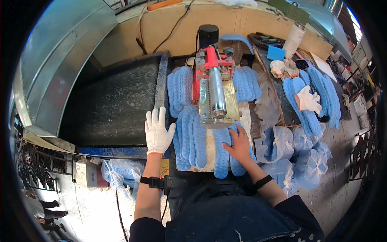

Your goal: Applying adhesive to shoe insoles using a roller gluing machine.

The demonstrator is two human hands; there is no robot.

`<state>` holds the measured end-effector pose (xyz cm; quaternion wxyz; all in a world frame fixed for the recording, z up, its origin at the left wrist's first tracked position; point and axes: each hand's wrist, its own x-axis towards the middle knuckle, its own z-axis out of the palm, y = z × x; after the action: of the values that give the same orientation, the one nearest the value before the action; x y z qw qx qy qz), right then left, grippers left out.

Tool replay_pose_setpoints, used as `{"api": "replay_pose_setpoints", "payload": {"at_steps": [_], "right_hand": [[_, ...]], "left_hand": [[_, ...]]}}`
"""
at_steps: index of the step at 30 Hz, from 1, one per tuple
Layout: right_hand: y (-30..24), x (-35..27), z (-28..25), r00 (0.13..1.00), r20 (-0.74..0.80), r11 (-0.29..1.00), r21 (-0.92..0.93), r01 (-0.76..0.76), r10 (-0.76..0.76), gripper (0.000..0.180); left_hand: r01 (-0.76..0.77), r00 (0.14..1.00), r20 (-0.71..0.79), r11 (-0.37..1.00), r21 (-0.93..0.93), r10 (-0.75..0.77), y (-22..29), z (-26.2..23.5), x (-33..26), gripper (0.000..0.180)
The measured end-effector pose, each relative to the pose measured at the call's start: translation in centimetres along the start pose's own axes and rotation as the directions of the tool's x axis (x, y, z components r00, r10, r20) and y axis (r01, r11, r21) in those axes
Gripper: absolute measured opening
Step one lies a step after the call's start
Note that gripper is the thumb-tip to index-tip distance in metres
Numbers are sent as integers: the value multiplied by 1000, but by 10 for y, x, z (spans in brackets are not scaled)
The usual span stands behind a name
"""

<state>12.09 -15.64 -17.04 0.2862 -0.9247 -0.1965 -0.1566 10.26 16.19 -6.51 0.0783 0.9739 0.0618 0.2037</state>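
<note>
My left hand (159,132), in a white knit glove, lies flat with fingers stretched out at the right edge of the black-surfaced bench. It holds nothing. My bare right hand (241,146) is curled over a blue insole (238,164), thumb out to the left, touching or close to another blue insole (221,159). That one lies lengthwise, its far end under the head of a red and metal press (217,90). Left of it, a row of overlapping blue insoles (189,139) lies nearest to my left hand. The undersides of the right fingers are hidden.
More blue insoles (246,84) lie behind the press. On the right-hand table rest insole stacks (325,97), a white glove (308,100), a blue box (276,53) and a white bottle (294,40). Filled plastic bags (310,169) stand below. A metal hood (66,52) overhangs the left.
</note>
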Motion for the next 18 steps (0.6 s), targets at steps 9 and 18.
{"api": "replay_pose_setpoints", "payload": {"at_steps": [9, 18], "right_hand": [[-1, 6, 1, 998, 63, 999, 23, -33, 32, 64], [-5, 9, -8, 999, 49, 1000, 14, -9, 8, 58]], "left_hand": [[44, 996, 73, 999, 16, -45, -3, 1, 4, 70], [4, 999, 54, 1000, 27, -6, -3, 7, 3, 70]]}}
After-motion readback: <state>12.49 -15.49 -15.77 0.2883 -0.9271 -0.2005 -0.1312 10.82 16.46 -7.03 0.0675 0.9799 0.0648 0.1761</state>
